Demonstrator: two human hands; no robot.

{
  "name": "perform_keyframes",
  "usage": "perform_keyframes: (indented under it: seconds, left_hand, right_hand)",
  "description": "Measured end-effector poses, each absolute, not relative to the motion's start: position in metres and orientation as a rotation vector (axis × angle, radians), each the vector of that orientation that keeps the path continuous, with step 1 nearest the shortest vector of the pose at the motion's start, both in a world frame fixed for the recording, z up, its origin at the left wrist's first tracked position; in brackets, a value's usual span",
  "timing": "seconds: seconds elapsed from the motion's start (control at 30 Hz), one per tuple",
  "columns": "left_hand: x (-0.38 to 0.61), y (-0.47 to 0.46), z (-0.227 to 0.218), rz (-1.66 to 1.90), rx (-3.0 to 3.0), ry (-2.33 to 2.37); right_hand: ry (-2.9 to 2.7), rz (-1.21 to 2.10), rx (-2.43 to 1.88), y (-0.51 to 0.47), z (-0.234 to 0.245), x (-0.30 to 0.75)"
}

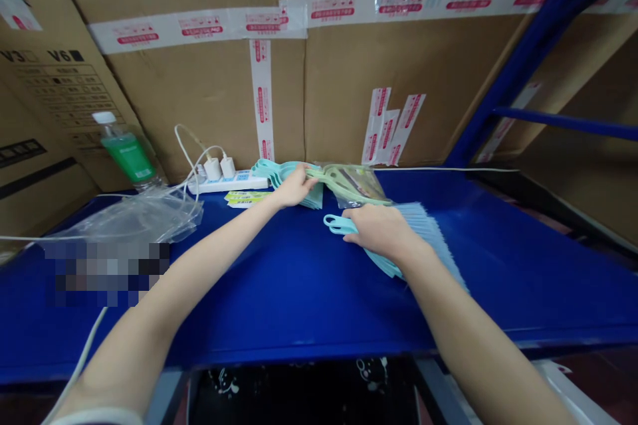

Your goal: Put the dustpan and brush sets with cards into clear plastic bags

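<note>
My right hand [376,229] is closed around a light-blue hand brush [428,232], near its handle. A looped handle end pokes out to the left of the fist, and the bristles fan out to the right over the blue surface. Farther back, my left hand [296,187] has its fingers closed at the narrow end of a pale green plastic piece [339,180], whose full shape I cannot make out. Right beside and partly behind that hand lie light-blue plastic pieces with looped handles [269,169]. A clear plastic packet [366,182] rests against the green piece.
Yellow-green printed strips [244,198] lie before a white power strip [234,180] with plugged-in chargers. At left are a green-labelled bottle [130,153] and a crumpled clear bag [144,216]. Taped cardboard [209,80] stands behind; a blue metal post [518,53] rises at right.
</note>
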State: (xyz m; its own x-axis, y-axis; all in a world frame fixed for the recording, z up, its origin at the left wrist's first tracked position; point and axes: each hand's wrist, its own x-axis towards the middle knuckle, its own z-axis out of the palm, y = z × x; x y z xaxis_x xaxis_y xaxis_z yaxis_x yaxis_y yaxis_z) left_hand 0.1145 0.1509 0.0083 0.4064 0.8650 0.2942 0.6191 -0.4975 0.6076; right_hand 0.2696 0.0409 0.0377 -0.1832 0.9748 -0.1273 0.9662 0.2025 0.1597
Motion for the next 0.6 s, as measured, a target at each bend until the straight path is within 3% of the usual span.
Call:
perform_keyframes:
  seconds: [0.6]
  left_hand:
    - [0.000, 0.040, 0.011, 1.059, 1.900, 1.284]
  right_hand:
    - [2.252, 0.077, 1.842, 0.042, 0.035, 0.269]
